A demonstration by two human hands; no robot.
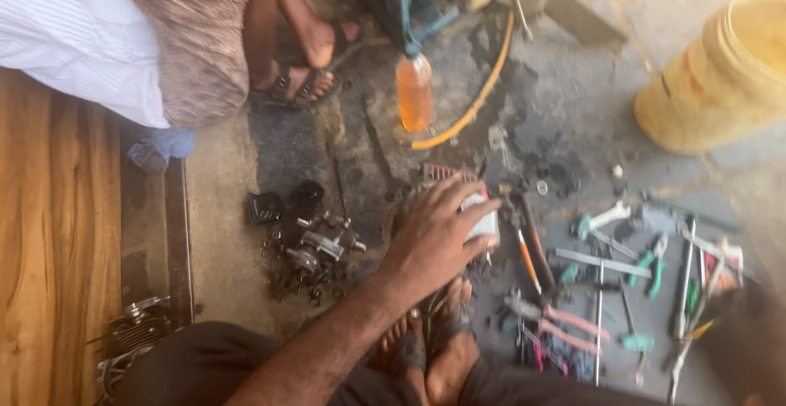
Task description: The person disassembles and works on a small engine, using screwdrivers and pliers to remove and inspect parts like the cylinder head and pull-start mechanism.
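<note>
My left hand (pixel 432 238) reaches out from the lower left and grips a whitish metal engine part (pixel 481 219) with reddish fins at its top edge (pixel 446 172), resting on the oily ground. Fingers wrap over its top and the thumb curls round its near side. My sandalled feet (pixel 426 349) lie just below the hand. My right hand is not visible; a dark blur fills the lower right corner.
A grimy metal assembly with loose small parts (pixel 321 249) lies left of the hand. Several pliers, spanners and screwdrivers (pixel 614 291) are scattered to the right. Farther off stand a bottle of orange liquid (pixel 413 91), an orange hose (pixel 479 91), a yellow bucket (pixel 720 70) and another person's sandalled feet (pixel 307 83).
</note>
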